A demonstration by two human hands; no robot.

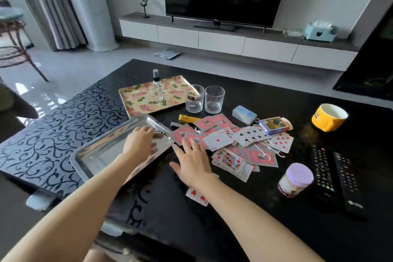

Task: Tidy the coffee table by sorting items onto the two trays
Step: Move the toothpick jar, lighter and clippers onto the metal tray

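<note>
Silver tray lies at near left of the tabletop. Its long axis runs diagonally, near-left to far-right, and its far corner sits just short of the floral tray. Floral tray is farther back, long axis roughly left-right. A spray bottle stands upright on it.

Left hand is over the silver tray's far-right corner, fingers curled down onto a small metal piece. Cannot tell whether the grip actually has hold of it; the fingertips hide the contact.

Right hand has an open grip, fingers spread flat and holding nothing, at the left edge of the scattered playing cards. One card lies apart under the right wrist.

Two glasses stand side by side just right of the floral tray. A yellow tool and a blue packet lie between glasses and cards. Card box is at the heap's far right.

Right side: yellow mug far, purple-lidded jar nearer, two remotes beside the jar, long axes near-to-far.

Open room: bare dark surface along the near edge, between the forearms and below the jar.
</note>
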